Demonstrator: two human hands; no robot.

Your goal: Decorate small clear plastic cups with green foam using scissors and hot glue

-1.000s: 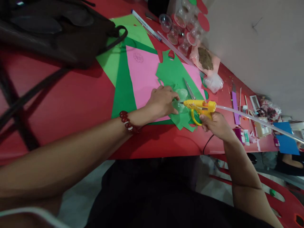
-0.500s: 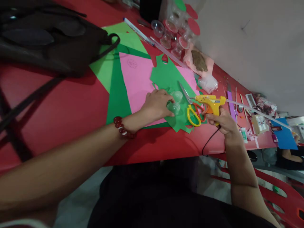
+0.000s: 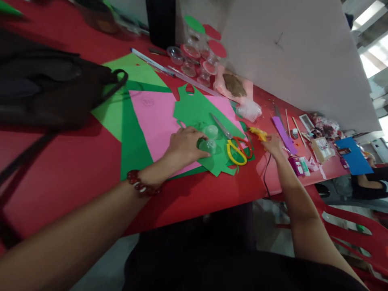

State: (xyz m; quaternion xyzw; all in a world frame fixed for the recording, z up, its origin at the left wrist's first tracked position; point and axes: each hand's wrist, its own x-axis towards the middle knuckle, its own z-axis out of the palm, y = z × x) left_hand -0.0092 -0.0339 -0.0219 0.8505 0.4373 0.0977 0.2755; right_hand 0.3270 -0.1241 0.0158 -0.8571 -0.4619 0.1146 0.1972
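My left hand (image 3: 185,146), with a beaded bracelet at the wrist, curls its thumb and fingers round a small clear plastic cup (image 3: 208,146). A second clear cup (image 3: 211,131) adjoins it at the far side; both are over a cut green paper sheet (image 3: 194,109). My right hand (image 3: 273,144) grips a yellow glue gun (image 3: 258,133) low by the table, its black cord trailing off the front edge. Between my hands lie scissors (image 3: 238,151) with one yellow and one red handle loop.
Pink paper (image 3: 151,117) and other green sheets lie underneath. Behind stand lidded clear cups (image 3: 209,66), brown material on a pink sheet (image 3: 234,85) and stacked clear plastic (image 3: 249,110). A black bag (image 3: 45,89) sits left; a purple strip (image 3: 285,135) lies right.
My right hand has lowered the glue gun to the table, turning it away from the cups. My left hand stays at the clear cup. The whole view has shifted.
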